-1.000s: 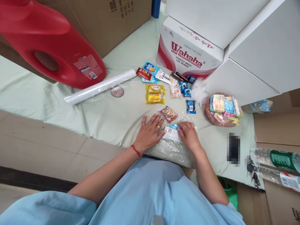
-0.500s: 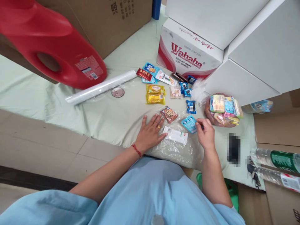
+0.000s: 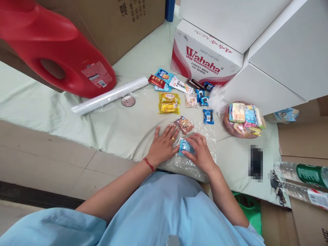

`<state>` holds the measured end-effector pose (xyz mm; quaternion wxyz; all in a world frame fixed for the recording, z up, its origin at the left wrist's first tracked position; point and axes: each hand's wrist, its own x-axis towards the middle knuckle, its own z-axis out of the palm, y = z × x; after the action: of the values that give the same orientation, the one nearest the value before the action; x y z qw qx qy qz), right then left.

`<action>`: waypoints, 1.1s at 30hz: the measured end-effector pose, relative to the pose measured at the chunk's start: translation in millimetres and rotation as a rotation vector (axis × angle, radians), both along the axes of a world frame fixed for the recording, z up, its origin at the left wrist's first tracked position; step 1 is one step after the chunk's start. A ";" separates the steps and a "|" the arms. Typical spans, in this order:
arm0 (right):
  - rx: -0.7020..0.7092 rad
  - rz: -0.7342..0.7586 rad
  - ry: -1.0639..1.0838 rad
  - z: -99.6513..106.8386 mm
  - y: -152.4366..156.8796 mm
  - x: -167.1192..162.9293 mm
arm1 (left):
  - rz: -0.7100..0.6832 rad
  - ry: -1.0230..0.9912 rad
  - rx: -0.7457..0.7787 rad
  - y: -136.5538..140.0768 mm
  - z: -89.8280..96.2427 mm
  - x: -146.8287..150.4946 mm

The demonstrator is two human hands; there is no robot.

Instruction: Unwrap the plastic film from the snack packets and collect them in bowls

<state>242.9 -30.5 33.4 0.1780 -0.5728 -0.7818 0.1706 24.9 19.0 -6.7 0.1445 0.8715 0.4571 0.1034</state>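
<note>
My left hand [image 3: 162, 146] lies flat, fingers spread, on the edge of a clear plastic bag [image 3: 191, 164] on the pale green cloth. My right hand [image 3: 200, 152] holds a small light-blue snack packet [image 3: 185, 147] down on that bag, covering the white packet seen there earlier. A cookie packet [image 3: 184, 124] lies just beyond my fingertips. Further off are two yellow packets [image 3: 169, 103], a dark blue packet [image 3: 208, 116] and several more small snacks [image 3: 179, 83].
A big red jug [image 3: 56, 54] and a white roll [image 3: 110, 95] lie at the left. A Wahaha carton [image 3: 205, 58] and white boxes [image 3: 279, 51] stand behind. A bag of snacks [image 3: 243, 119], a dark phone [image 3: 255, 161] and bottles [image 3: 302, 174] sit at the right.
My right hand picked up the light-blue packet, carried it out to the right, then brought it back left onto the white packet on the plastic bag. My left hand stayed put.
</note>
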 end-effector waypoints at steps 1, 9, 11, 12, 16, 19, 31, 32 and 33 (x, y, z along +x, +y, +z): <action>-0.026 0.051 -0.019 0.6 -1.6 0.6 | 0.002 -0.005 0.003 -0.1 0.0 -0.1; -0.087 0.013 -0.089 -7.4 -3.2 11.6 | 0.011 -0.025 0.004 -0.6 3.8 1.6; -0.077 0.042 -0.070 -7.8 -2.3 12.0 | 0.014 -0.033 0.012 -0.5 2.7 1.5; -0.071 0.062 -0.064 -7.5 -1.9 11.8 | 0.017 -0.037 0.017 -0.4 1.8 1.3; -0.038 0.116 -0.048 -5.3 0.5 11.4 | 0.016 -0.043 0.028 0.0 -1.9 0.9; -0.026 0.125 -0.062 -4.7 4.4 13.9 | 0.009 -0.039 0.029 0.1 -2.9 0.8; -0.109 0.072 -0.136 2.0 7.1 10.0 | 0.013 -0.056 0.006 0.1 -1.2 1.2; -0.104 0.070 -0.164 3.6 7.7 6.2 | 0.013 -0.056 0.006 0.1 -1.3 1.2; -0.103 0.066 -0.191 5.0 8.6 2.9 | 0.011 -0.056 0.006 0.2 -1.3 1.2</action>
<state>245.8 -22.0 38.4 0.0673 -0.5687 -0.8039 0.1607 26.1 19.2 -8.0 0.1539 0.8661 0.4575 0.1298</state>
